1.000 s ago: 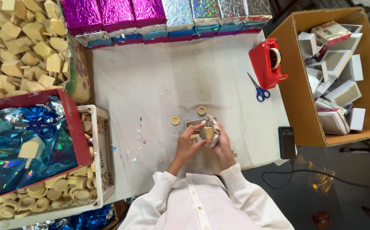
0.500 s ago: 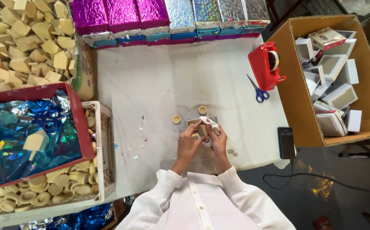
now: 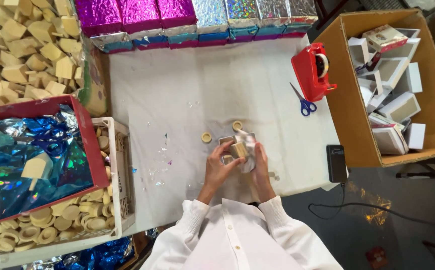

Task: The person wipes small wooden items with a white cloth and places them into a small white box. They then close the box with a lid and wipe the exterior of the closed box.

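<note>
Low in the middle of the frame, both hands close around one small tan block [image 3: 238, 149] partly wrapped in silver foil [image 3: 248, 155]: the left hand [image 3: 218, 167] grips it from the left, the right hand [image 3: 258, 162] from the right, just above the near edge of the white surface [image 3: 202, 85]. Two small tan rings [image 3: 206, 137] lie on the cloth just above the hands, and beyond them the cloth is open up to a row of foil-wrapped boxes [image 3: 197, 17] along the far edge. A red tape dispenser [image 3: 311, 71] and blue scissors [image 3: 303, 102] sit near the right edge, a dark phone [image 3: 336, 163] at the corner. At right, a cardboard box [image 3: 350, 105] holds white cartons; at left, a red tray [image 3: 90, 145] holds blue foil over a white crate [image 3: 122, 175] of tan rings.
</note>
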